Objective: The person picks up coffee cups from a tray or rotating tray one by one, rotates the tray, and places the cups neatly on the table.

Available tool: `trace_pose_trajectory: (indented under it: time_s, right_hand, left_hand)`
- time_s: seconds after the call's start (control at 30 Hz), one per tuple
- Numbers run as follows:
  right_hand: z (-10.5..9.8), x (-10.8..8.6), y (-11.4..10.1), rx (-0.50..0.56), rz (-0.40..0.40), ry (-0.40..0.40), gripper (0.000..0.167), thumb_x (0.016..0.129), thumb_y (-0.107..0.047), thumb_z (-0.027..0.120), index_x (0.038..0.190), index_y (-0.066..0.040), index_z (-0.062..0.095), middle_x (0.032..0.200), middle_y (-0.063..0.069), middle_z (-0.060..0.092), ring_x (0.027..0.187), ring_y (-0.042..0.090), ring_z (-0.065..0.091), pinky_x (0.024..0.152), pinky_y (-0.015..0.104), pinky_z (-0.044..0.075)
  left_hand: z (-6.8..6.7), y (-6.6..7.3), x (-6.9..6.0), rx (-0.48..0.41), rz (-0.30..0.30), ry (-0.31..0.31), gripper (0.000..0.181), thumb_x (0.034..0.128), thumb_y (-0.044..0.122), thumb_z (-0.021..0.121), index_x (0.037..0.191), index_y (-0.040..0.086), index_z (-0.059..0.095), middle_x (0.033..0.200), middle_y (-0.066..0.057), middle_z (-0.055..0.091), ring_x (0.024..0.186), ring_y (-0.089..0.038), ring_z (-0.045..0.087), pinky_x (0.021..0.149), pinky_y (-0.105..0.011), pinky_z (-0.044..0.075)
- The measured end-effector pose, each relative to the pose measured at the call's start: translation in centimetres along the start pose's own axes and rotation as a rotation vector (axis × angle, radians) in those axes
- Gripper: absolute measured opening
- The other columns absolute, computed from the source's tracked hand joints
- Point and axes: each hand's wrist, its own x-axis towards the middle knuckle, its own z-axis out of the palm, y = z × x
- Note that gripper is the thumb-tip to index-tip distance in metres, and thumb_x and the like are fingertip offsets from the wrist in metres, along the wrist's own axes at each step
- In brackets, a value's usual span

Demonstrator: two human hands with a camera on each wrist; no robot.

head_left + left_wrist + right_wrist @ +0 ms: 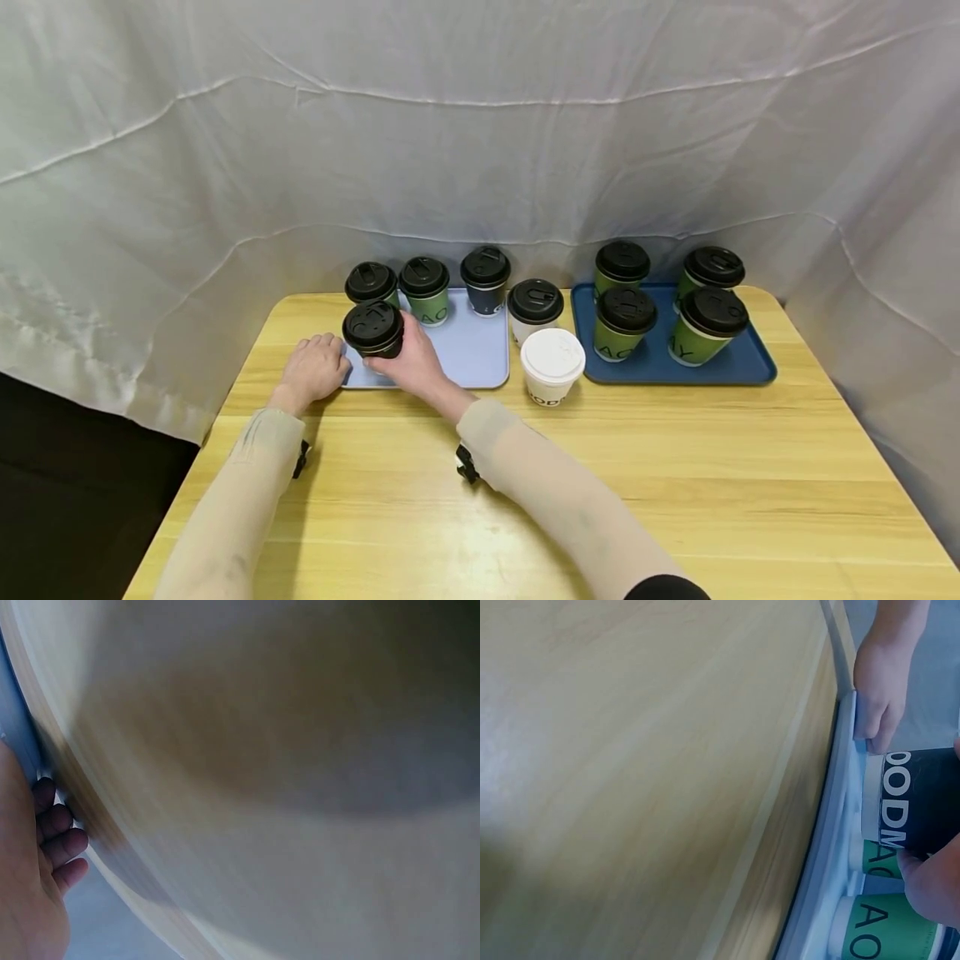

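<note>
Table (390,500) | 2 dark cups (372,323), 6 green (432,310), 2 white (553,360), 2 trays (477,346) | centre-left: right hand (415,358) clamped on dark cup, half-hiding green | left hand (313,368): grip unclear

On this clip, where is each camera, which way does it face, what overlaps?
Head: on the head, facing forward and down over table, cups and two trays; both forearms, left hand and right hand show.
Left wrist: on that wrist, facing mostly table; left hand at the left edge.
Right wrist: on that wrist, facing table, light tray and cups; right hand at right edge, left hand at top.
Shared: head and right wrist show the held dark cup.
</note>
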Motion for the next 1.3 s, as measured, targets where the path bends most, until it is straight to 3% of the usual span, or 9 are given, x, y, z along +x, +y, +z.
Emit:
trace_pose_trajectory:
  time_s: [0.27, 0.83, 1.3]
  right_hand:
    - [-1.5, -1.0, -0.5, 0.019, -0.024, 0.018, 0.091, 0.08, -0.024, 0.089, 0.154, -0.007, 0.038, 0.147, 0.014, 0.054, 0.135, 0.027, 0.054, 0.112, 0.04, 0.043]
    - [-4.7, -3.4, -1.4, 0.171, -0.061, 0.072, 0.092, 0.077, -0.018, 0.092, 0.153, -0.011, 0.041, 0.143, 0.008, 0.058, 0.13, 0.02, 0.057, 0.109, 0.033, 0.046]
    - [-6.7, -6.2, -2.0, 0.172, -0.126, 0.07, 0.093, 0.075, -0.014, 0.092, 0.153, -0.009, 0.041, 0.144, 0.009, 0.056, 0.133, 0.023, 0.056, 0.112, 0.034, 0.044]
  left_hand:
    - [-0.1, 0.1, -0.1, -0.005, 0.007, 0.0, 0.03, 0.1013, 0.021, 0.042, 0.11, -0.004, 0.055, 0.113, -0.023, 0.059, 0.109, -0.042, 0.055, 0.099, -0.057, 0.04]
    - [-0.2, 0.1, -0.1, -0.016, 0.013, -0.001, 0.028, 0.101, 0.021, 0.041, 0.107, -0.003, 0.056, 0.114, -0.024, 0.059, 0.11, -0.043, 0.054, 0.098, -0.058, 0.04]
    - [-0.4, 0.1, -0.2, -0.028, 0.028, 0.014, 0.028, 0.0998, 0.02, 0.041, 0.105, -0.003, 0.055, 0.114, -0.025, 0.059, 0.111, -0.045, 0.055, 0.098, -0.059, 0.04]
